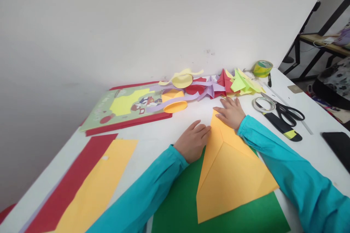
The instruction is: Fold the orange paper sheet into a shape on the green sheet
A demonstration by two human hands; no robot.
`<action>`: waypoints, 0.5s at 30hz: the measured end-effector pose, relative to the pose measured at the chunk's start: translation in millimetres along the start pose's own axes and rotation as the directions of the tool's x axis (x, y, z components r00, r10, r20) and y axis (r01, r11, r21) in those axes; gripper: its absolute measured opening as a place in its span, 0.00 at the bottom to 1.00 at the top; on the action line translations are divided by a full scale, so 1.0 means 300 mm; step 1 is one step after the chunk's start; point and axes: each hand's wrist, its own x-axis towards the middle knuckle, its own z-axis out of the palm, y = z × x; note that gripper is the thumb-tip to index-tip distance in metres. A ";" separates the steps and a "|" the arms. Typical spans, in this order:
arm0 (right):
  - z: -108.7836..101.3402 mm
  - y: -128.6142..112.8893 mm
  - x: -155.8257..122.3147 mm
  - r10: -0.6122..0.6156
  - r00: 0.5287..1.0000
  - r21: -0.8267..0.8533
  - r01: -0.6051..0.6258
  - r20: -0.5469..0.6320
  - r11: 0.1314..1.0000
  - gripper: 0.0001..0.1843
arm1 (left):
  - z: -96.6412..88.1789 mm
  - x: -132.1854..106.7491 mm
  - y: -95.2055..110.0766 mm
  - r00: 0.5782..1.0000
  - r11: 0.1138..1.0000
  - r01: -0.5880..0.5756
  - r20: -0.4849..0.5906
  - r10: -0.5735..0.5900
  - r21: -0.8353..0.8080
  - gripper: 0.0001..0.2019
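A sheet of orange paper (235, 174), folded to a point at its far end with creased flaps, lies over a green sheet (175, 204). My left hand (193, 141) is at the paper's left edge, its fingers bent together and closed on that edge; the thumb is hidden. Over the pointed tip rests my right hand (231, 113), palm down, with its fingers spread and flat on the paper and table. Both wrists are covered by teal sleeves.
Red (73, 178) and orange strips (101, 178) lie at left, a picture folder (128, 107) behind. Paper shapes (210, 87) line the wall. At right are scissors (287, 111), a box cutter (281, 126), tape rolls (263, 68) and a black phone-like object (337, 149).
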 end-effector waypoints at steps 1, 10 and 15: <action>0.000 0.000 0.000 -0.001 1.000 -0.002 0.001 -0.002 1.000 0.23 | -0.001 -0.005 0.006 1.000 1.000 -0.004 -0.002 0.004 0.003 0.19; -0.005 -0.002 -0.001 0.006 1.000 0.004 -0.006 0.005 1.000 0.22 | -0.016 -0.057 0.031 0.999 0.999 0.001 -0.049 -0.003 -0.045 0.17; -0.009 -0.003 0.000 0.010 1.000 0.007 -0.010 0.008 1.000 0.22 | -0.016 -0.068 0.038 0.997 0.999 -0.011 -0.080 0.007 -0.044 0.17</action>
